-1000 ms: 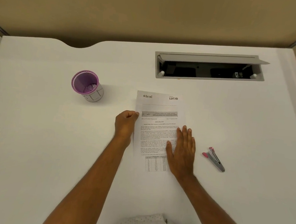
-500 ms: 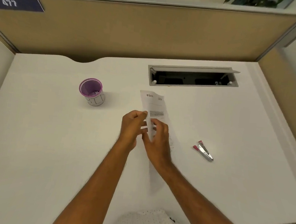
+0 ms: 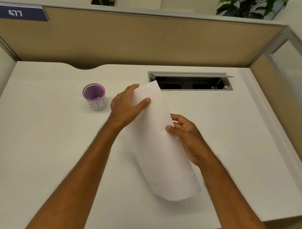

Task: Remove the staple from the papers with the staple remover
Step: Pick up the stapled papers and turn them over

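Papers (image 3: 163,148) lifted blank side up, gripped by left hand (image 3: 127,106) and right hand (image 3: 187,134); staple marks just beyond left thumb; remover unseen, removal pending.

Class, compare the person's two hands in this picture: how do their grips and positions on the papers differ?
The left hand grips the papers near the far end, thumb across the blank face; the right hand pinches the right edge nearer the middle. The left hand's back faces the camera; the right hand's curled fingers show. Both hold the papers above the desk.
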### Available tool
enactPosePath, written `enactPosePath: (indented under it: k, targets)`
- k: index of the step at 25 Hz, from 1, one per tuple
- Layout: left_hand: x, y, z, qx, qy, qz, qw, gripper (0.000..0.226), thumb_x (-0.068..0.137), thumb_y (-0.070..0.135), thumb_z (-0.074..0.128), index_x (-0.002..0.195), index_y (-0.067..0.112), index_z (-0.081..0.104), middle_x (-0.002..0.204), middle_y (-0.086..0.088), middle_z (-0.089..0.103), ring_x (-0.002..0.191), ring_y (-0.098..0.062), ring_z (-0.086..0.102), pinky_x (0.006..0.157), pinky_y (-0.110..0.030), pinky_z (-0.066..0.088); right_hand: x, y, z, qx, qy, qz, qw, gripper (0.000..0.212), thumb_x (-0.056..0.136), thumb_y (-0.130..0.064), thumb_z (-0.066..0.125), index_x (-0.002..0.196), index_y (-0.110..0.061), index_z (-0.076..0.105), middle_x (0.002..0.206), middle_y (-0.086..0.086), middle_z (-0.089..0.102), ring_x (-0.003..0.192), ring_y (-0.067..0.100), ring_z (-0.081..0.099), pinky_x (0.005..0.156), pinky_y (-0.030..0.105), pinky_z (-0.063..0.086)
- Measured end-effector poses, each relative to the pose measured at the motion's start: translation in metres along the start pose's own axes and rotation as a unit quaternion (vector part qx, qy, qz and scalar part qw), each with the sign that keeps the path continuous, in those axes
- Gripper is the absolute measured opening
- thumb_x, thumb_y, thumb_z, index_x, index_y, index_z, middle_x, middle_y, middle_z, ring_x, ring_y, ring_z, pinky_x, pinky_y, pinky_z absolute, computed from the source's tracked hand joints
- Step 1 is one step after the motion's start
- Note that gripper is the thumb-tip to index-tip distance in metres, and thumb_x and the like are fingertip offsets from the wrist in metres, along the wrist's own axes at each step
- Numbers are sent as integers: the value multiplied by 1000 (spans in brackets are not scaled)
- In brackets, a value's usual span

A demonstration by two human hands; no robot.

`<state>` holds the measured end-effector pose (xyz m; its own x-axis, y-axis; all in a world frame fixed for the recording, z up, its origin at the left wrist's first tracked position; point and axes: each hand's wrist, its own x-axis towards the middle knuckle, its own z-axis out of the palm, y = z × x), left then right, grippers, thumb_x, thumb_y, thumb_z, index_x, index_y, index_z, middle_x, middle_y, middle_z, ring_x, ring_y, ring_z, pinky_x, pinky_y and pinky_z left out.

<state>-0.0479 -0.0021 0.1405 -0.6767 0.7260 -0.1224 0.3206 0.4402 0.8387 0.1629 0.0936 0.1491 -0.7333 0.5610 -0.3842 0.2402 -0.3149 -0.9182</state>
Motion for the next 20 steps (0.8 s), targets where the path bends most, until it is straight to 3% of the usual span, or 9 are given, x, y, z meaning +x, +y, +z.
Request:
enactPosePath:
  k: [3,5,7,9,11,13,15,17,20]
  targets:
    - [22,0,-10,5,-99,-56,993,45,77,67,71,103,32,63,108,11,69,106,-21,66,87,-37,56,12,10,-19,-9,0,29,1000,31,97,-12,65,123,-28,65,109,4,79,94,16,77,77,27,62]
    - [34,-13,1,0,-143,-87,986,28,81,52,79,79,29,62,84,12,66,78,-12,65,64,-20,49,30,32,-26,-94,33,57,993,25,96,-12,65,115,-29,66,101,0,77,82,1,74,70,18,57]
    - [40,-34,23,5,-174,-138,975,30,81,38,83,75,18,61,76,-1,63,67,-20,59,64,-25,45,51,63,-31,-201,65,74,975,23,96,-11,62,116,-23,66,100,-4,72,86,9,70,76,24,55]
    - [41,-57,48,24,-201,-178,963,28,81,30,84,79,13,61,78,-12,59,72,-23,56,68,-34,41,66,95,-36,-291,93,73,949,28,96,-9,57,121,-17,66,105,-6,69,100,17,64,85,28,49]
    - [42,-77,68,43,-200,-201,958,30,82,24,84,71,12,59,74,-8,60,70,-23,56,63,-29,41,72,121,-41,-323,111,54,938,30,97,-7,52,122,-15,66,118,-2,70,111,19,63,96,33,50]
    - [45,-90,83,49,-178,-197,963,27,81,22,84,70,18,59,71,2,60,66,-18,56,54,-23,41,71,138,-44,-342,122,17,932,29,98,-6,51,121,-16,66,119,1,68,112,20,62,96,34,49]
    - [48,-91,94,25,-145,-169,975,21,81,22,85,91,22,67,84,8,65,74,-8,59,61,-17,45,69,146,-44,-358,124,-21,925,30,98,-4,51,121,-15,66,117,2,67,111,23,60,95,33,48]
    - [57,-90,102,23,-163,-117,979,42,82,21,85,119,23,65,103,7,69,94,-7,60,84,-22,47,70,151,-44,-392,130,-43,910,31,99,-4,51,124,-14,66,118,5,68,112,26,59,97,39,48]
    - [68,-84,115,131,-273,-49,952,38,84,23,82,120,27,70,114,10,70,109,-11,60,96,-29,44,72,156,-51,-431,150,-61,888,32,100,-4,52,126,-15,66,119,5,70,110,29,57,96,43,47]
